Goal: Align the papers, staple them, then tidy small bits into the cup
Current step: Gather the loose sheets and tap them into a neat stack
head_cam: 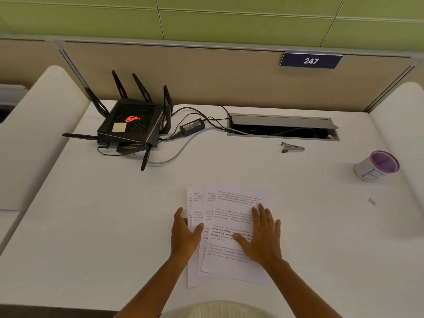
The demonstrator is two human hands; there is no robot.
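Both forearms are being stretched over the desk (91, 226); the left hand (185, 235) is being laid open against the fanned papers' (238, 198) left edge, the right hand (263, 235) pressed flat on top, nothing gripped, likely for squaring the sheets. Farther back, the stapler (292, 148) is being left untouched, the cup (376, 166) and a small scrap (372, 201) well right; nothing is being blocked by the router (133, 125).

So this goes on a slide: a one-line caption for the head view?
Both hands, left and right, flat on fanned papers; stapler and cup wait beyond.
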